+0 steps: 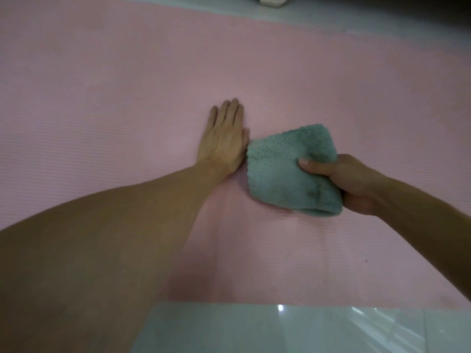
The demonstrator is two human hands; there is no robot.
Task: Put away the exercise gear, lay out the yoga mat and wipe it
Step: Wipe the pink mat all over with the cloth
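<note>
Mat: the pink yoga mat (331,80) is lying unrolled and flat across the pale glossy floor (293,329); it is filling most of your view, with its near edge running just above the strip of floor at the bottom.
Left hand: your left hand (224,141) is lying palm down on the mat, fingers straight and close together; it is gripping nothing and appears to be bracing you or pinning the mat.
Right hand: your right hand (349,182) is curling round the folded teal cloth (288,169), thumb on top and fingers tucked underneath; the cloth is sitting low over the mat just beside your left hand, its scalloped edge nearly touching your left thumb side.
Stage: the laying out is looking done and you are working on the wiping; how much of the mat is already wiped I cannot tell.
Handling, cloth: it is looking plush, soft and light; it is likely to bunch or unfold under a drag, so you are wise in taking it at the folded end and keeping the flat face down.
Handling, mat: it is looking like thin ribbed foam, light and flexible; it may be sliding on that shiny floor, so press flat rather than pinching.
Far edge: a white object (271,1) is showing beyond the mat; too cropped to identify.
</note>
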